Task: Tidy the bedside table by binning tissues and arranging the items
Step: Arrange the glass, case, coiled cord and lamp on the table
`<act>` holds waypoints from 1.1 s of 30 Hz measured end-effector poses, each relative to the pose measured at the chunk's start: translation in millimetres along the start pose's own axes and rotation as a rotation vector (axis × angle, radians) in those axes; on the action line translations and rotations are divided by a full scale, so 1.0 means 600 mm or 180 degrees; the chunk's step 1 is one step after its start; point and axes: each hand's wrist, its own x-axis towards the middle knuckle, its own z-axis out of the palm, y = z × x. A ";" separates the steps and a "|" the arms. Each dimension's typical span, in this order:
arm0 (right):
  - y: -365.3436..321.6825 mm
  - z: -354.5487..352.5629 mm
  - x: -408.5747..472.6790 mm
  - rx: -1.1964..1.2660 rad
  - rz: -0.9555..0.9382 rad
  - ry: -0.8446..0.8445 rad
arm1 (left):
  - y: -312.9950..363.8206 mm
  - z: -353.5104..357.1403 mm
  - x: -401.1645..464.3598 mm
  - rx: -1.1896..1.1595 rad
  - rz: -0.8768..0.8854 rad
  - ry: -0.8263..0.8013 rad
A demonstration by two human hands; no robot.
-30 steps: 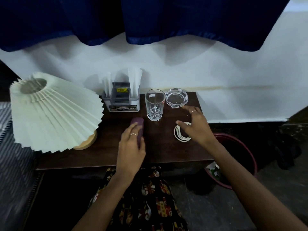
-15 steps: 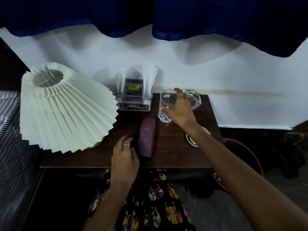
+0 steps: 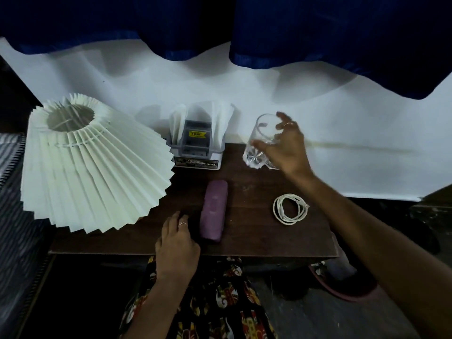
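Observation:
My right hand [image 3: 286, 148] grips a clear drinking glass [image 3: 260, 143] near the back right of the dark wooden bedside table [image 3: 256, 231]; the glass is tilted and lifted off the top. My left hand [image 3: 177, 243] rests on the table's front edge, fingers touching the wood just left of a purple case [image 3: 214, 212]. A coiled white cable [image 3: 289, 209] lies to the right. A grey tissue holder [image 3: 197, 145] with white tissues stands at the back. The glass ashtray is mostly hidden behind my right hand.
A cream pleated lampshade [image 3: 90, 165] covers the table's left side. A red bin [image 3: 342, 287] sits on the floor below the table's right corner. Blue curtains [image 3: 269, 28] hang above a white wall. A striped surface [image 3: 12, 216] lies at the far left.
My right hand left the cable, reached back, took hold of the glass and lifted it tilted. My left hand let go of the purple case and slid to its left.

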 end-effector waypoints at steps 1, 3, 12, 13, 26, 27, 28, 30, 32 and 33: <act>-0.001 -0.016 0.014 -0.0021 0.0013 0.0125 | 0.000 0.000 -0.001 0.0030 -0.0013 -0.0025; 0.003 -0.039 0.039 -0.0078 0.0044 0.0311 | 0.001 0.000 -0.002 0.0039 -0.0040 -0.0060; 0.071 -0.027 0.078 -0.0293 0.0263 0.0316 | 0.002 0.000 0.001 0.0187 0.0007 -0.0193; 0.078 -0.023 0.079 -0.0323 0.0259 0.0271 | 0.001 0.000 0.001 0.0184 0.0018 -0.0210; 0.115 0.003 0.083 -0.0391 0.0406 0.0196 | -0.004 0.010 0.009 0.0208 0.0053 -0.0213; 0.116 0.003 0.084 -0.0405 0.0399 0.0189 | -0.004 0.011 0.008 0.0220 0.0057 -0.0208; 0.117 0.003 0.084 -0.0421 0.0384 0.0181 | -0.004 0.012 0.008 0.0232 0.0059 -0.0204; 0.118 0.003 0.083 -0.0455 0.0345 0.0108 | -0.005 0.013 0.007 0.0259 0.0063 -0.0207; 0.116 0.001 0.079 -0.0578 0.0299 -0.0070 | -0.004 0.012 0.007 0.0280 0.0074 -0.0214; 0.114 0.000 0.076 -0.0710 0.0258 -0.0119 | -0.004 0.012 0.007 0.0285 0.0076 -0.0216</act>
